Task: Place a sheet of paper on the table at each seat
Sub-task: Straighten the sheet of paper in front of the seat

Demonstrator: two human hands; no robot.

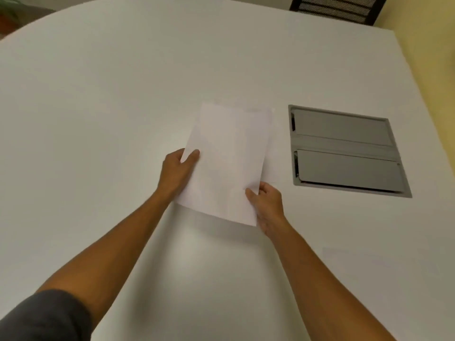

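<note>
Both hands hold white paper (226, 163) a little above the white table (110, 107); it casts a shadow below its near edge. My left hand (178, 172) grips the left edge, thumb on top. My right hand (267, 205) pinches the near right corner. Whether it is one sheet or a thin stack, I cannot tell. Another white sheet (354, 260) lies flat on the table at the near right, faint against the surface.
A grey metal cable hatch (344, 151) with two closed flaps is set into the table right of the paper. A black mesh chair back (337, 8) stands at the far edge. The table's left end is rounded. A plant (9, 11) shows at top left.
</note>
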